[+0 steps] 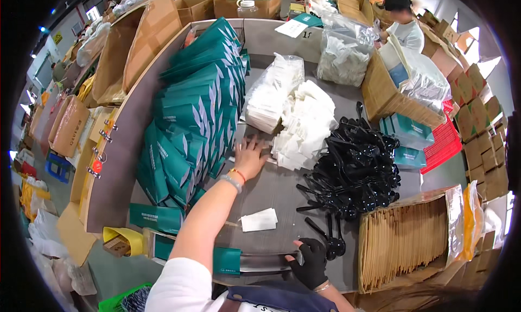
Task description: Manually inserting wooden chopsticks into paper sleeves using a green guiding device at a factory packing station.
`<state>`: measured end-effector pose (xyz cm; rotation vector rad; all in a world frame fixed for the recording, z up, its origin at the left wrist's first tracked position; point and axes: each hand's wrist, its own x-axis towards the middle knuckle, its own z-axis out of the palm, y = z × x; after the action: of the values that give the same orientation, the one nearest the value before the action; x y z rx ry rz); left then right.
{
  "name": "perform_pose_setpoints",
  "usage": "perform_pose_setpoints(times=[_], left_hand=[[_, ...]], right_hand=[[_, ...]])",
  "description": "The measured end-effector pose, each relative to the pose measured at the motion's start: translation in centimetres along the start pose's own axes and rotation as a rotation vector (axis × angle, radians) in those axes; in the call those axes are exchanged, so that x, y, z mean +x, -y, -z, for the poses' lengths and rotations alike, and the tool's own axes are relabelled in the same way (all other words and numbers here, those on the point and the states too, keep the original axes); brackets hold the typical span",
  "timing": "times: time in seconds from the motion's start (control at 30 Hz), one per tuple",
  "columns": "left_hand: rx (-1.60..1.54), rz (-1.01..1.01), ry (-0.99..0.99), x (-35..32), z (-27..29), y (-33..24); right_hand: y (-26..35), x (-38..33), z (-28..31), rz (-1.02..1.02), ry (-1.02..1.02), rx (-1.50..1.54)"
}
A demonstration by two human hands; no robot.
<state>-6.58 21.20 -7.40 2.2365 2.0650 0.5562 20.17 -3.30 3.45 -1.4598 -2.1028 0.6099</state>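
Note:
My left hand [249, 159], bare, with a red string and a pale band at the wrist, reaches over the grey worktop. Its fingers are spread between a heap of teal printed sleeves [190, 105] and a pile of small white paper packets [305, 119]. In a black glove with bare thumb and fingertip, my right hand [311, 264] rests by the end of a shiny metal strip [266, 263]. Its thumb and forefinger are apart, with nothing visible between them. Black plastic spoons [335, 242] lie just beside it. A white packet [259, 219] lies alone between my hands.
A large heap of black spoons [353, 171] lies to the right. Nearer stands a carton of thin wooden sticks [404, 241]. Teal packs [407, 131] sit by a red basket [442, 143]. A raised board [116, 165] edges the left side. Another person [404, 27] is at the far right.

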Motion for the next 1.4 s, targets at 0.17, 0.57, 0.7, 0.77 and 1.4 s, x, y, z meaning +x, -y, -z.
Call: perform_pose_setpoints(times=[0.17,0.57,0.7,0.77,1.4], left_hand=[[-0.044,-0.036,0.234,-6.3,7.3,-3.7],[0.027,0.212,0.019,6.5,-0.2,-0.1],[0.037,0.195,0.047,7.7,0.5,-0.1],[0.032,0.182,0.123,7.5,1.5,-0.2],[-0.230,-0.182,0.232,-3.5,7.4,-2.7]], right_hand=[[-0.3,1.1,0.9,-0.016,-0.031,0.038],[-1.0,0.8,0.9,-0.030,-0.041,0.071],[-1.2,0.9,0.6,-0.006,-0.039,0.068],[-1.0,1.1,0.4,-0.001,-0.025,0.063],[-1.0,0.9,3.2,0.036,-0.066,-0.009]])
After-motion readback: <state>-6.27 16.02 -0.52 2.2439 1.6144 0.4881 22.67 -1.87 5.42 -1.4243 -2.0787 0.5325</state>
